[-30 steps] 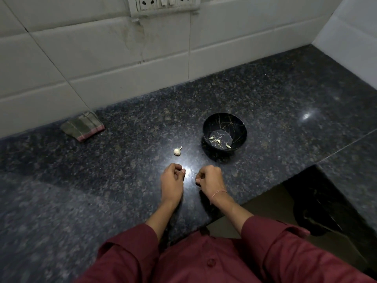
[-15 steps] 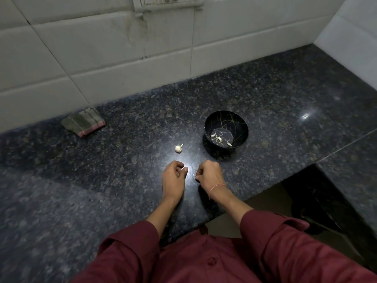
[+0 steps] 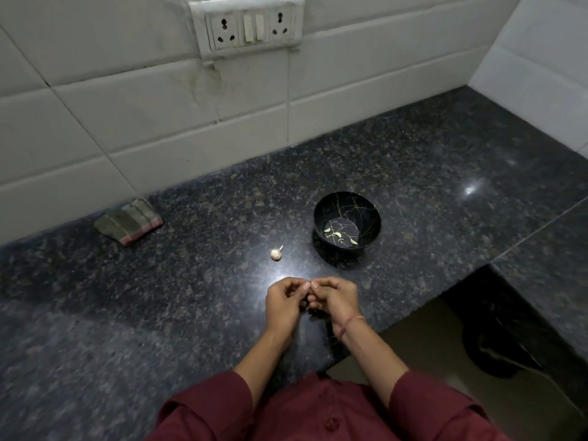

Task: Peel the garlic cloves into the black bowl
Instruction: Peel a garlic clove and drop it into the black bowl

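No writing, brand, number or sign can be read anywhere. The white plastic socket-and-switch plate (image 3: 246, 25) and the round black bowl with thin gold veining (image 3: 346, 205) show no legible marks.

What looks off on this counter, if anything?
Nothing spilled or tipped. The black bowl stands upright with peeled cloves inside; its gold crack-like lines look like decoration, not damage. Only oddities: a crumpled cloth by the wall and staining under the socket plate.

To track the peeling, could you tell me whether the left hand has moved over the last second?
Yes. Against the garlic bulb, the left hand has shifted right, closing the gap to the right hand.
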